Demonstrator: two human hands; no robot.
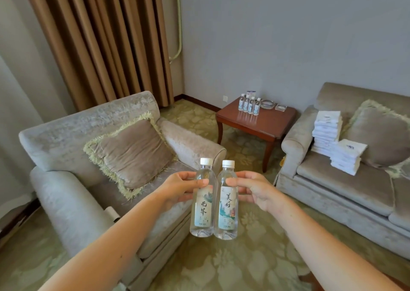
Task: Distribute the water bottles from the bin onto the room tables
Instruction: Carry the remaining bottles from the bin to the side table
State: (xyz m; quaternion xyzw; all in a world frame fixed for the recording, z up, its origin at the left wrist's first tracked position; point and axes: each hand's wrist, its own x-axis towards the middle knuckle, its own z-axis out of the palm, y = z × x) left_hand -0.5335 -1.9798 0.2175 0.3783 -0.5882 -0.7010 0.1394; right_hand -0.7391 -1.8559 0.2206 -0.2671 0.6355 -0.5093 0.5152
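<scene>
- Patterned green carpet (244, 268) lies between a grey armchair (66, 193) and a grey sofa (332, 179), with brown curtains (106, 42) behind.
- Left hand (177, 187) grips the left bottle (203, 202) just above its label, thumb across the front.
- Right hand (253, 191) grips the right bottle (227, 204) likewise.
- Both bottles are upright, capped, side by side and touching, held in the air over the carpet.
- Wooden desk (261, 122) in the corner carries four more bottles (249, 104) in a row.
- White folded stacks (328, 131) sit on the sofa.
</scene>
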